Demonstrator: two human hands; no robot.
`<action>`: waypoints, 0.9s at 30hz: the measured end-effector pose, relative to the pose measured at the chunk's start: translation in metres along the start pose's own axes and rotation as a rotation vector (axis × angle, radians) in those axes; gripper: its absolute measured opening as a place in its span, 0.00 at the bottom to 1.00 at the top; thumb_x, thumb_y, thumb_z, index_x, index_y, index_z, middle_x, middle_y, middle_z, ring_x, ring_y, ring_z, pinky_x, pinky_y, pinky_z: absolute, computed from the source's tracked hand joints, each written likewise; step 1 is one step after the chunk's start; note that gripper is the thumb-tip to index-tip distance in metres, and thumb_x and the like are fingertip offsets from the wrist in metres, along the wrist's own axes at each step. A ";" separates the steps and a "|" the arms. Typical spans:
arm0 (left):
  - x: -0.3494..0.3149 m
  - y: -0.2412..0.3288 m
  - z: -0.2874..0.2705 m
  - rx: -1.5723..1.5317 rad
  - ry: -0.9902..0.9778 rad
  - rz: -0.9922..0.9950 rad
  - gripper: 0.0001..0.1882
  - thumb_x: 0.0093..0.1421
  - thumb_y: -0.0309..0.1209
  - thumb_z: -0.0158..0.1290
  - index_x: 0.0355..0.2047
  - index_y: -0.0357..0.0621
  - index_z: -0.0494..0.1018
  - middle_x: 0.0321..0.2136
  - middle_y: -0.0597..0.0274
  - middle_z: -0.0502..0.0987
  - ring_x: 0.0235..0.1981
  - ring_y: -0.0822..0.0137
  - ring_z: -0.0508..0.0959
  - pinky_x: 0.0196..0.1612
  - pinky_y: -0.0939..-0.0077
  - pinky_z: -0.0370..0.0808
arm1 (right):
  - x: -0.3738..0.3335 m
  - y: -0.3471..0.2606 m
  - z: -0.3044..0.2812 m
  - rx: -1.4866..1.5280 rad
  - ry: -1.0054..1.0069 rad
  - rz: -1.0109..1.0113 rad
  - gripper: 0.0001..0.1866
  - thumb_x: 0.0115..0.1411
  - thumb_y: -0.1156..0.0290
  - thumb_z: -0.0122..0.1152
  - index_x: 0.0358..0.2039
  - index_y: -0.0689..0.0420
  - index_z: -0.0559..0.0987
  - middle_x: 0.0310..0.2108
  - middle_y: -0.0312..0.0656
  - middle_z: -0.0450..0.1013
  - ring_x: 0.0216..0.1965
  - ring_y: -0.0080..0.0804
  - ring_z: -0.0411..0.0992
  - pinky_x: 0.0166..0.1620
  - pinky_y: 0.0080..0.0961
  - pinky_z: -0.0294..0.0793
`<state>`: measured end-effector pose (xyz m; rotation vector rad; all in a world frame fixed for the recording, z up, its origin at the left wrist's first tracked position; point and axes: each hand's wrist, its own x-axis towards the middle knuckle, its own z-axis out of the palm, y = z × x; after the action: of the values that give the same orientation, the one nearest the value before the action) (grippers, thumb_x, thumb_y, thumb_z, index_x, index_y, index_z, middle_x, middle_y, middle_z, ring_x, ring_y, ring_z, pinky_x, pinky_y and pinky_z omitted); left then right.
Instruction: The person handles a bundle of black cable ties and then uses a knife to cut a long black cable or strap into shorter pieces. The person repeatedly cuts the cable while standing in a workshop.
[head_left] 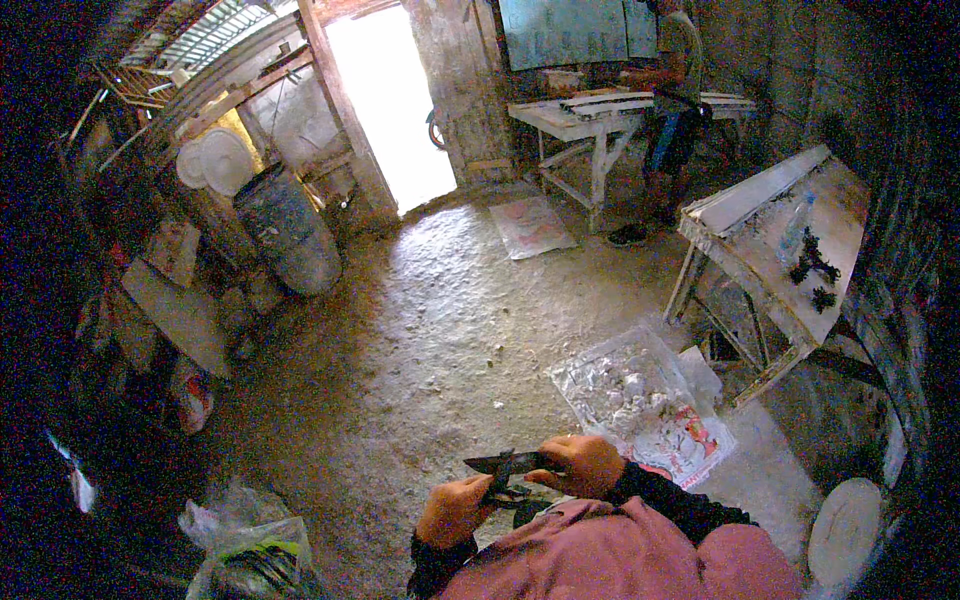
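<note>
My right hand (582, 466) is closed round the handle of a knife (492, 463), its dark blade pointing left. Close by on the left, my left hand (455, 511) is closed on a dark, thin strip-like piece (502, 473). The strip crosses the knife blade and they appear to touch. More dark bits hang below the strip, between my hands; I cannot make out their kind. Both hands are above my lap, over pink cloth (590, 545).
An open plastic sack (640, 385) with whitish lumps lies ahead right. A clear bag (262, 555) stands lower left. At right, a table (765, 245) carries a plastic bottle (797, 228) and dark clusters (815, 262). A person (675, 100) stands at a far table (575, 122). A barrel (288, 230) is at left.
</note>
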<state>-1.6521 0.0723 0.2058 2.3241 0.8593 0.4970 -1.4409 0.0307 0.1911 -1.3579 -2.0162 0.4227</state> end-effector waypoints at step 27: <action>-0.001 -0.015 0.011 -0.291 -0.073 -0.079 0.11 0.53 0.33 0.49 0.26 0.35 0.70 0.18 0.54 0.72 0.19 0.61 0.73 0.23 0.73 0.68 | -0.011 -0.003 0.012 1.211 -0.495 0.217 0.16 0.53 0.71 0.54 0.42 0.61 0.67 0.33 0.31 0.68 0.34 0.17 0.64 0.39 0.17 0.65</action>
<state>-1.6544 0.0762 0.1880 2.0226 0.7849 0.4668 -1.4480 0.0208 0.1804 -0.6808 -1.3942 1.8397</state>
